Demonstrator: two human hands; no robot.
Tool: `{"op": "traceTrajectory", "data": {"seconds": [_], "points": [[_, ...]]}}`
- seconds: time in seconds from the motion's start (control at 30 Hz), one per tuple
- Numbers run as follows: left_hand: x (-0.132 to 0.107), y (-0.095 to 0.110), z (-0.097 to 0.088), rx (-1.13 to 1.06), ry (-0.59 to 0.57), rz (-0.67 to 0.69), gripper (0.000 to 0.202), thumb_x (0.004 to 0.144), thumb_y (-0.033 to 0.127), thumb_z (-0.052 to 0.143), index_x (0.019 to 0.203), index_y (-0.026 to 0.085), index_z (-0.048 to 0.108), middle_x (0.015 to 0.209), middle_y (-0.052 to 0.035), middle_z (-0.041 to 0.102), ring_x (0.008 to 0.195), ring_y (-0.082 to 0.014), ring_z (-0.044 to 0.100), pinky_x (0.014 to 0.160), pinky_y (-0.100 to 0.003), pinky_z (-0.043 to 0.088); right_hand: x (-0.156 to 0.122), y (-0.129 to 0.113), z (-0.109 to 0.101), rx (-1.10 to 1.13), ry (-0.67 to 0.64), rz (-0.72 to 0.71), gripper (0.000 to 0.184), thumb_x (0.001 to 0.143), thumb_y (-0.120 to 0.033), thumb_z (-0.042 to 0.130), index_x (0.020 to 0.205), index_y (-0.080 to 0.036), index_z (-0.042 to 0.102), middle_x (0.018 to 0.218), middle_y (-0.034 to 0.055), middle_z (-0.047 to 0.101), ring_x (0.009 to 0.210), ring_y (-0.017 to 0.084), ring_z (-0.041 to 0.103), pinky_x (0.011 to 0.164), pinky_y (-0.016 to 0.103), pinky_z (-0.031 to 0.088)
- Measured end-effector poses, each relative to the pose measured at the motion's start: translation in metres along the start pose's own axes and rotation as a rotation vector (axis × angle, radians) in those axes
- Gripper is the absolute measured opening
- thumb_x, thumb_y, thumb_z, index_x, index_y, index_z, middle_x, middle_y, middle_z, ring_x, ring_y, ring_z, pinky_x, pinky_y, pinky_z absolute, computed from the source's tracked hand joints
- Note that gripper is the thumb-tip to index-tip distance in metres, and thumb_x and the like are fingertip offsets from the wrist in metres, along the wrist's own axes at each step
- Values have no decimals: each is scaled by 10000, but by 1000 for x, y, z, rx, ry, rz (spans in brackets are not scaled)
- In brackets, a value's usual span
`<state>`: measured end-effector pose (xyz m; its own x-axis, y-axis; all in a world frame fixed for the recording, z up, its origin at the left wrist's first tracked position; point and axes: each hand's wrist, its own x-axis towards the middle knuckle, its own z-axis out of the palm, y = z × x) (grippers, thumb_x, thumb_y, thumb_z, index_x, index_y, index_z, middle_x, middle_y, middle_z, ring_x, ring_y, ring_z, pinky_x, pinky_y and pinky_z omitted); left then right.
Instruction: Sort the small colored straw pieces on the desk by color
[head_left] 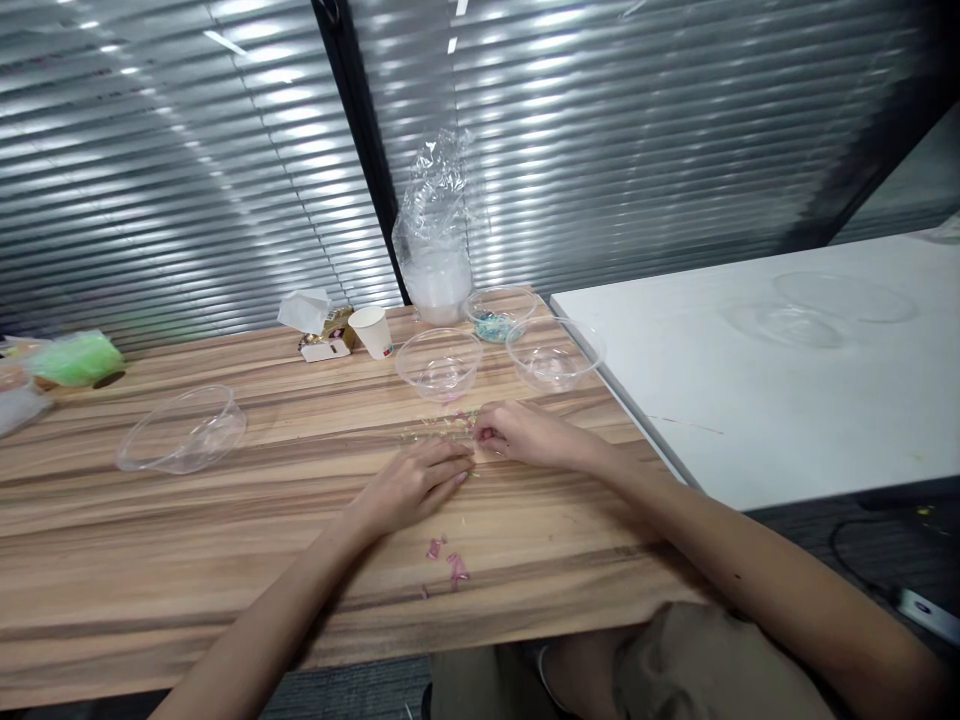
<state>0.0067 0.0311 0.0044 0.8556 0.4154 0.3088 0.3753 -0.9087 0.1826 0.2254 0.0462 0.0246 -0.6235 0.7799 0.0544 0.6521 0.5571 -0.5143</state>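
Observation:
On the wooden table (300, 560), my left hand (420, 480) lies palm down with its fingers stretched out beside a scatter of tiny yellowish and pink bits (442, 428). My right hand (506, 432) is at the right side of these bits, its fingers curled and pinched together; whatever they may hold is too small or hidden. The fingertips of both hands nearly meet. Closer to me lie several pink translucent scraps (457, 568). Just beyond the hands stand two clear plastic bowls, the left bowl (439, 375) and the right bowl (555, 368).
Behind them, another clear bowl (499, 325) contains blue-green bits. A bagged stack of containers (439, 280), a paper cup (372, 333) and a tissue box (328, 345) line the back. A clear bowl (184, 440) sits left. A white table (787, 400) adjoins on the right.

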Motion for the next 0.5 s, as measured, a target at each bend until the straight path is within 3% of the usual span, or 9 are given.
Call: {"op": "traceTrajectory", "data": {"seconds": [0.5], "points": [[3, 2, -1, -9, 37, 7, 230, 911, 178, 437, 1071, 146, 600, 1075, -88, 632, 1002, -186, 576, 896, -345, 470, 2, 7, 6, -18, 18, -88, 119, 830, -99, 504, 835, -119, 622, 865, 72, 625, 794, 154, 556, 714, 224, 386]]}}
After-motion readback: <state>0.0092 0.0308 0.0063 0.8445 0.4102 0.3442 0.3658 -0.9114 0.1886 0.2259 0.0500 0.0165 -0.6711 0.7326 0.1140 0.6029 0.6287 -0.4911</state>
